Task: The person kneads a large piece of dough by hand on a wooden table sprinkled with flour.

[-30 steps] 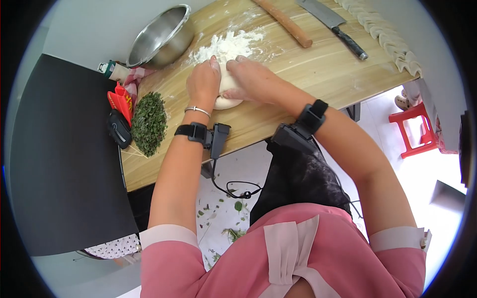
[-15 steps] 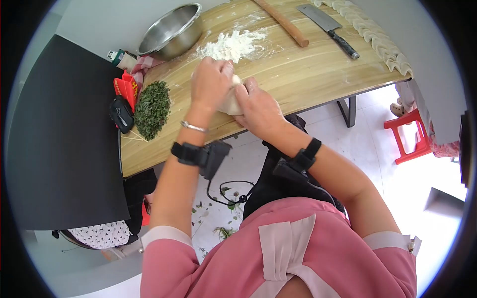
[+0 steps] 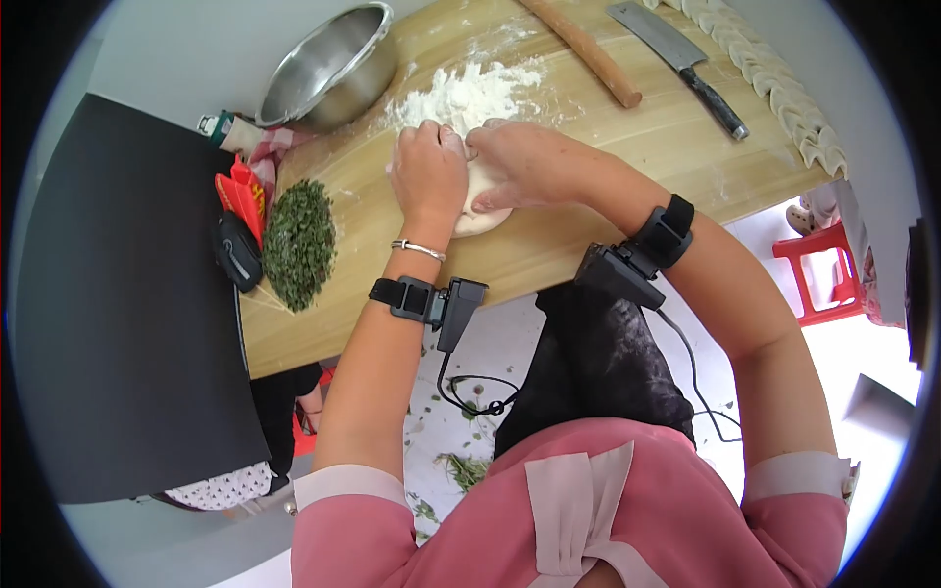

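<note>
A pale lump of dough (image 3: 480,211) rests on the wooden table (image 3: 549,250) near its front edge. On its left and upper side my left hand (image 3: 429,171) is curled, fingers bent over the dough's far edge. From the right my right hand (image 3: 520,162) grips the dough, thumb on its near part and fingers at the top. Both hands partly cover the dough and nearly touch each other. Just beyond them lies a heap of white flour (image 3: 470,96).
A steel bowl (image 3: 333,73) stands back left, with chopped greens (image 3: 300,245) below it. A rolling pin (image 3: 583,49) and a cleaver (image 3: 676,59) lie back right, beside a row of dumplings (image 3: 774,83). A red stool (image 3: 823,274) is on the floor, right.
My right hand has moved up to the dough's far side with the elbow swung outward. My left hand has shifted slightly right and down. The view has shifted a little.
</note>
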`<state>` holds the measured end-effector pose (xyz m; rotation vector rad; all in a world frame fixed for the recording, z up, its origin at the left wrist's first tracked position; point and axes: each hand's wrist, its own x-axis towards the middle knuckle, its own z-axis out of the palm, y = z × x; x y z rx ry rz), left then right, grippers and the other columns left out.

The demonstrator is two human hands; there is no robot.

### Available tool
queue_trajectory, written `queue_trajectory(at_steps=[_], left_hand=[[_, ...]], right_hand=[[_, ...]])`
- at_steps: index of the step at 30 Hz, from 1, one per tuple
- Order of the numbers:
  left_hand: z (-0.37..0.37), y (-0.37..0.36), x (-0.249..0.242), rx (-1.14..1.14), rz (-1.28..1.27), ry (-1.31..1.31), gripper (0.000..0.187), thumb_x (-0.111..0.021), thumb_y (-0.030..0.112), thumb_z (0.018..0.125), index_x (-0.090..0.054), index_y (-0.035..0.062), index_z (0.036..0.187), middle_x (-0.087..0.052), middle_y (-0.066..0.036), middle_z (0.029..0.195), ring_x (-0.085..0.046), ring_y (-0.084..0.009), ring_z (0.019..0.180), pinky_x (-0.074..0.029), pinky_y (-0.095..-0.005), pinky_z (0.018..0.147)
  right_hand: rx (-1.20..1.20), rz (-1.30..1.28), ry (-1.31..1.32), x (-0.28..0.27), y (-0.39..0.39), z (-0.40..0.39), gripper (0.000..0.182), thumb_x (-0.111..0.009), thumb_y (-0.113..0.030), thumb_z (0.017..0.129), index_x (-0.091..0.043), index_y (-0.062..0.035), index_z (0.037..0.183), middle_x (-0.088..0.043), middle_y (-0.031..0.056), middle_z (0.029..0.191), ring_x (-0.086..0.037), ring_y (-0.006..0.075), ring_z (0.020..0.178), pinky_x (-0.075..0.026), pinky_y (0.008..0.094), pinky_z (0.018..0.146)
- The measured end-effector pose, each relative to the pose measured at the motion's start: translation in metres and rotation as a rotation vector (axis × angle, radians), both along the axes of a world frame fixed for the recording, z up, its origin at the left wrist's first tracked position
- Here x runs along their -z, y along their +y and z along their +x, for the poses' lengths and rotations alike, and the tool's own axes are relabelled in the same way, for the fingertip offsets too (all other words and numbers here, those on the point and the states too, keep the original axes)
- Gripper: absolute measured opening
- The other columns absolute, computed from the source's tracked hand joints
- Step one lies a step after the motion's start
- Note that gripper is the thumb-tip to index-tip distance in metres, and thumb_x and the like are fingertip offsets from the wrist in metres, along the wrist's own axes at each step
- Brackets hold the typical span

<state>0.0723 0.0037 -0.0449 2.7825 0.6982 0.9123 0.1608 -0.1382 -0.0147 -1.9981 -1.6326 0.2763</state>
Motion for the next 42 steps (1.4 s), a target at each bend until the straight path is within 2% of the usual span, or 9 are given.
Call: queue_trajectory(at_steps=[4,13,18,20,22,25,31,35,42], left_hand=[[0.016,0.022,-0.005,0.036,-0.159,0.038,0.034,-0.047,0.027,0.093,-0.067,0.0011,0.085,-0.065,-0.022,0.092,-0.060,-0.0407,0.089,-0.046,-0.0484,0.080],[0.009,0.017,-0.015,-0.003,-0.096,0.041,0.044,-0.051,0.036,0.092,-0.064,-0.0035,0.076,-0.063,-0.027,0.080,-0.059,-0.0447,0.076,-0.044,-0.0486,0.069],[-0.021,0.010,-0.065,0.076,-0.521,0.151,0.051,-0.054,0.046,0.092,-0.065,-0.0026,0.079,-0.062,-0.027,0.076,-0.063,-0.0389,0.076,-0.044,-0.0476,0.067],[-0.037,0.001,-0.060,0.084,-0.503,0.188,0.043,-0.058,0.040,0.090,-0.065,-0.0019,0.080,-0.062,-0.022,0.074,-0.063,-0.0364,0.074,-0.045,-0.0464,0.065],[-0.056,-0.018,-0.050,0.007,-0.033,0.075,0.030,-0.058,0.029,0.090,-0.064,0.0007,0.086,-0.060,-0.018,0.085,-0.060,-0.0349,0.083,-0.045,-0.0451,0.073],[-0.078,-0.033,-0.023,0.029,0.238,-0.028,0.021,-0.053,0.021,0.092,-0.059,0.0012,0.094,-0.057,-0.017,0.096,-0.054,-0.0333,0.095,-0.042,-0.0426,0.084],[-0.069,-0.054,0.008,-0.002,0.008,-0.229,0.016,-0.049,0.017,0.095,-0.057,0.0037,0.100,-0.054,-0.018,0.102,-0.050,-0.0387,0.098,-0.038,-0.0484,0.087],[-0.036,-0.024,0.009,0.019,-0.018,-0.126,0.022,-0.046,0.020,0.097,-0.059,0.0020,0.098,-0.055,-0.018,0.099,-0.052,-0.0391,0.096,-0.040,-0.0497,0.086],[0.010,0.023,-0.005,-0.059,-0.194,0.142,0.043,-0.046,0.035,0.096,-0.068,-0.0017,0.089,-0.066,-0.027,0.092,-0.061,-0.0443,0.089,-0.047,-0.0500,0.081]], right_hand=[[0.134,-0.055,0.019,0.003,0.020,0.003,0.048,-0.074,-0.036,0.076,-0.063,0.0046,0.099,-0.066,0.0235,0.087,-0.064,0.0402,0.089,-0.051,0.0453,0.082],[0.455,0.117,-0.025,0.013,0.007,-0.053,0.044,-0.071,-0.031,0.081,-0.056,-0.0018,0.109,-0.061,0.0226,0.103,-0.066,0.0358,0.085,-0.055,0.0424,0.076],[0.448,0.236,-0.043,0.024,-0.017,-0.098,0.034,-0.070,-0.019,0.078,-0.051,-0.0029,0.103,-0.054,0.0223,0.101,-0.064,0.0381,0.082,-0.054,0.0437,0.070],[0.423,0.278,-0.097,0.033,-0.021,-0.109,0.027,-0.065,-0.015,0.080,-0.052,-0.0029,0.100,-0.053,0.0218,0.103,-0.065,0.0352,0.082,-0.055,0.0423,0.066],[0.363,0.501,-0.263,0.043,-0.025,-0.109,0.027,-0.064,-0.012,0.078,-0.051,-0.0036,0.101,-0.053,0.0210,0.099,-0.063,0.0342,0.075,-0.054,0.0418,0.064],[0.138,0.485,-0.372,0.042,-0.043,-0.097,0.029,-0.064,-0.011,0.076,-0.050,-0.0038,0.100,-0.054,0.0207,0.096,-0.062,0.0337,0.072,-0.054,0.0409,0.063],[-0.017,0.214,-0.242,0.021,-0.042,-0.070,0.060,-0.078,-0.020,0.071,-0.046,-0.0032,0.119,-0.053,0.0200,0.099,-0.061,0.0386,0.081,-0.051,0.0451,0.070],[0.017,0.107,-0.165,0.014,-0.026,-0.047,0.063,-0.077,-0.022,0.075,-0.044,-0.0035,0.125,-0.054,0.0216,0.098,-0.062,0.0410,0.080,-0.051,0.0461,0.071],[0.139,0.066,-0.031,0.014,0.009,-0.017,0.046,-0.069,-0.030,0.085,-0.048,0.0017,0.111,-0.065,0.0236,0.087,-0.063,0.0417,0.086,-0.050,0.0489,0.075]])
